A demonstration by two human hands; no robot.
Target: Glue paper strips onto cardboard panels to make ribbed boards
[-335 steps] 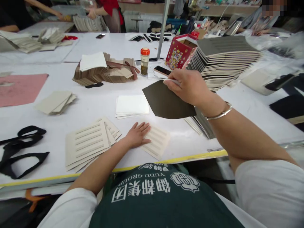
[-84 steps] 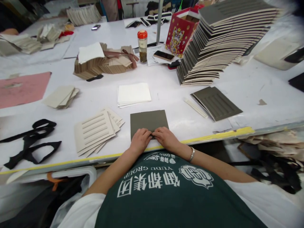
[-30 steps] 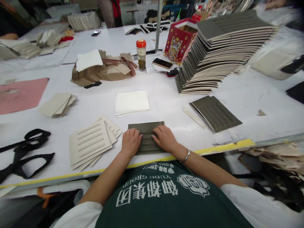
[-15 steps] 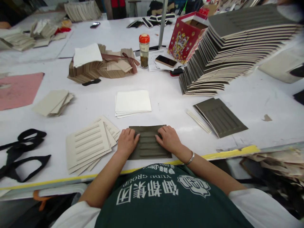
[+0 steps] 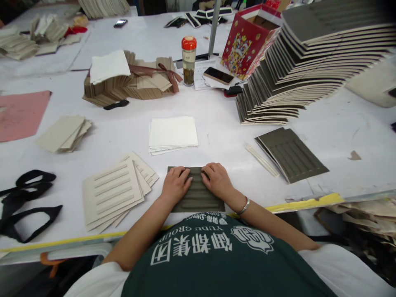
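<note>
A dark grey sheet (image 5: 195,199) lies over a ridged card at the near edge of the white table (image 5: 216,136); ridges show through it. My left hand (image 5: 175,185) presses on its left half, fingers flat and pointing toward the middle. My right hand (image 5: 217,180), a silver bangle on its wrist, presses on the right half, fingers curled down onto the sheet. The fingertips of both hands nearly meet at the top centre. Left of them sits a fanned pile of cream slotted cards (image 5: 116,189). A small pile of finished dark ridged cards (image 5: 291,153) lies to the right.
A tall leaning stack of dark-faced boards (image 5: 297,70) stands at the right, a white sheet pile (image 5: 172,133) just beyond my hands. Further back are a red box (image 5: 246,41), a phone (image 5: 218,75), an orange-capped jar (image 5: 189,60) and tied brown cards (image 5: 133,80). Black straps (image 5: 21,198) lie at the left.
The flat grey sheet has taken on ridges under my hands. Both hands have slid inward from the sheet's sides toward its top centre over the last second.
</note>
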